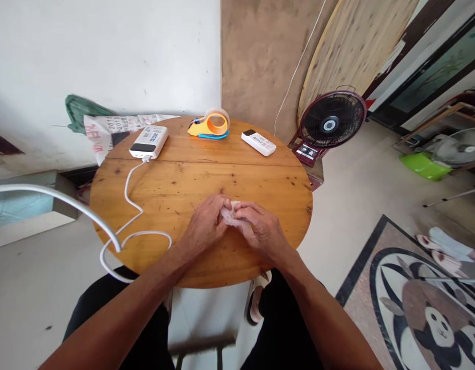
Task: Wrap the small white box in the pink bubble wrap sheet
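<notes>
Far left, against the wall: green bag [81,108], with a sheet of newspaper [106,128] hanging over the back edge of the round wooden table [175,174].

White power bank [149,141] on the table's back left. A white cable [129,198] plugs into its near end, snakes over the tabletop and loops off the front left edge.

Back centre: orange tape dispenser [209,126] with a roll in it, lying flat. Just right of it, well apart from the hands, a white remote control [258,142].

Person seated at the near edge, both forearms reaching in. Left hand [204,226] and right hand [262,231] meet at the table's front centre, knuckles up and fingertips pressed together. Both pinch a pale scrap [230,216], small and crumpled, held between the two sets of fingers just above or on the wood. Material too small to tell.

Right of the table, on the floor: dark red fan [331,121], then a panda-patterned floor design [425,313] at the near right.
</notes>
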Tool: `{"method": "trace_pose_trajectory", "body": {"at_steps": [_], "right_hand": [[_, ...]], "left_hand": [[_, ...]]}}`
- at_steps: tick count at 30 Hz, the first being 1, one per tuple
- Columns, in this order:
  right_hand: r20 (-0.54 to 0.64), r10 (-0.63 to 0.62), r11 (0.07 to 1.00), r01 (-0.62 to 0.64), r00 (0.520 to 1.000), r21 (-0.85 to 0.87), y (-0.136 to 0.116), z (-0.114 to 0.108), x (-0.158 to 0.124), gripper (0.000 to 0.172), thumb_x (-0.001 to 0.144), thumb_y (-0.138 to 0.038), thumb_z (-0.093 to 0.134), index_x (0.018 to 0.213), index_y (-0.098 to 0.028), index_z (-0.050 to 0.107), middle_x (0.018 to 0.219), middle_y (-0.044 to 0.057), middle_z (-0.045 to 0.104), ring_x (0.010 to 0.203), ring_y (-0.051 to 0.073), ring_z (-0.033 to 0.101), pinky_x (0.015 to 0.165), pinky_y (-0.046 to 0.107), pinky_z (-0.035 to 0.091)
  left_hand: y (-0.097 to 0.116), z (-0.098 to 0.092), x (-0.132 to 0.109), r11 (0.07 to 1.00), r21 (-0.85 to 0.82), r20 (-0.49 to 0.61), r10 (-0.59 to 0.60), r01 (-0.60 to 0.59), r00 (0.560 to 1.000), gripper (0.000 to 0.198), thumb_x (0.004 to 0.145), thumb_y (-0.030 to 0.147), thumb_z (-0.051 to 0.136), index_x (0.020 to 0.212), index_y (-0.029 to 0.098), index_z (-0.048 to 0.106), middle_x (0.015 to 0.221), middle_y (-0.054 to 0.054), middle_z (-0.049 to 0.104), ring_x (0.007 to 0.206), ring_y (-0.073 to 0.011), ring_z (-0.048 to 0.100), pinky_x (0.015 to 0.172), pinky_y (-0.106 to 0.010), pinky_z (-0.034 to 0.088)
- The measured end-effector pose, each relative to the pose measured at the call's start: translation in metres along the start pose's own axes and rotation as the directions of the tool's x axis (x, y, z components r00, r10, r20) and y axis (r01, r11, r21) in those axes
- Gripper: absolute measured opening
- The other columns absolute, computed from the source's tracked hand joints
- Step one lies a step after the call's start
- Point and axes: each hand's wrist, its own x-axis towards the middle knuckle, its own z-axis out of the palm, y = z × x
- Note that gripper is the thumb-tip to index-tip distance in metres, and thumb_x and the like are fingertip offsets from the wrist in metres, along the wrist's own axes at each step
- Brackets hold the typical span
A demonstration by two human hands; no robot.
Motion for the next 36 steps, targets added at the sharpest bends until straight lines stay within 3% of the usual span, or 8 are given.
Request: {"method": "trace_pose_trajectory", "body": {"at_steps": [7, 15, 18, 21, 26, 30, 33, 36], "right_hand": [[-0.009, -0.095, 0.995, 0.095, 0.995, -0.032, 0.006, 0.001, -0.002, 0.020, 0.088, -0.009, 0.049, 0.093, -0.022, 0.062, 0.114, 0.006, 0.065, 0.102, 0.017, 0.062, 0.086, 0.030, 0.052], [0.073, -0.207, 0.959, 0.217, 0.976, -0.184, 0.005, 0.001, -0.008, 0.021, 0.086, -0.007, 0.046, 0.093, -0.020, 0.060, 0.122, 0.011, 0.062, 0.112, 0.021, 0.058, 0.089, 0.035, 0.052], [0.046, -0.239, 0.936, 0.243, 0.970, -0.257, 0.006, 0.007, -0.011, 0.022, 0.087, -0.004, 0.044, 0.089, -0.018, 0.061, 0.122, 0.013, 0.062, 0.114, 0.023, 0.057, 0.092, 0.037, 0.051], [0.013, -0.239, 0.937, 0.234, 0.971, -0.258, 0.009, 0.011, -0.013, 0.023, 0.087, -0.004, 0.043, 0.087, -0.020, 0.060, 0.121, 0.012, 0.062, 0.114, 0.022, 0.057, 0.092, 0.038, 0.051], [-0.045, -0.193, 0.979, 0.189, 0.980, -0.082, 0.015, 0.009, -0.011, 0.025, 0.084, -0.006, 0.048, 0.098, -0.023, 0.059, 0.119, 0.009, 0.063, 0.113, 0.019, 0.059, 0.091, 0.036, 0.052], [-0.130, -0.072, 0.980, 0.095, 0.989, 0.174, 0.011, 0.001, -0.007, 0.020, 0.088, -0.015, 0.052, 0.104, -0.025, 0.059, 0.112, 0.006, 0.067, 0.105, 0.018, 0.063, 0.089, 0.035, 0.052], [-0.045, 0.063, 0.946, -0.045, 0.997, 0.322, 0.004, -0.008, -0.004, 0.018, 0.087, -0.028, 0.059, 0.105, -0.023, 0.060, 0.106, 0.005, 0.068, 0.097, 0.019, 0.065, 0.085, 0.033, 0.051], [0.085, 0.117, 0.922, -0.140, 0.989, 0.361, 0.000, -0.011, -0.002, 0.041, 0.078, -0.037, 0.072, 0.113, -0.022, 0.058, 0.108, 0.006, 0.066, 0.097, 0.021, 0.063, 0.085, 0.034, 0.050]], "left_hand": [[0.000, -0.009, -0.001, 0.998, -0.039, 0.003, 0.039, -0.039, 0.999, 0.022, 0.075, 0.017, 0.054, 0.097, 0.018, 0.059, 0.111, -0.009, 0.066, 0.104, -0.0226, 0.062, 0.094, -0.038, 0.047], [-0.004, -0.019, -0.010, 0.994, 0.096, 0.229, 0.032, -0.056, 0.973, 0.048, 0.073, 0.023, 0.061, 0.119, 0.013, 0.050, 0.142, -0.019, 0.045, 0.133, -0.0326, 0.042, 0.107, -0.048, 0.038], [-0.005, -0.008, -0.013, 0.997, 0.079, 0.158, 0.010, -0.023, 0.987, 0.035, 0.079, 0.015, 0.051, 0.114, 0.016, 0.048, 0.139, -0.017, 0.047, 0.132, -0.0278, 0.043, 0.106, -0.044, 0.039], [-0.003, 0.000, -0.012, 1.000, 0.030, 0.109, -0.011, 0.008, 0.994, 0.025, 0.081, 0.013, 0.049, 0.105, 0.020, 0.049, 0.119, -0.009, 0.058, 0.115, -0.0229, 0.054, 0.096, -0.038, 0.045], [0.003, -0.002, -0.008, 0.998, -0.032, 0.076, -0.053, 0.056, 0.996, 0.020, 0.079, 0.021, 0.056, 0.099, 0.019, 0.052, 0.095, -0.003, 0.061, 0.087, -0.0191, 0.058, 0.075, -0.031, 0.047], [0.012, -0.010, -0.007, 0.968, -0.139, 0.088, -0.197, 0.208, 0.976, 0.023, 0.076, 0.029, 0.061, 0.097, 0.019, 0.057, 0.084, 0.000, 0.064, 0.074, -0.0157, 0.059, 0.067, -0.027, 0.046], [0.018, -0.014, -0.006, 0.934, -0.197, 0.132, -0.277, 0.299, 0.952, 0.018, 0.080, 0.032, 0.057, 0.088, 0.018, 0.061, 0.076, 0.001, 0.064, 0.068, -0.0145, 0.058, 0.062, -0.025, 0.044], [0.020, -0.015, -0.004, 0.897, -0.269, 0.177, -0.312, 0.351, 0.933, 0.020, 0.083, 0.032, 0.053, 0.089, 0.017, 0.063, 0.080, 0.000, 0.067, 0.070, -0.0152, 0.060, 0.062, -0.025, 0.045]]}}
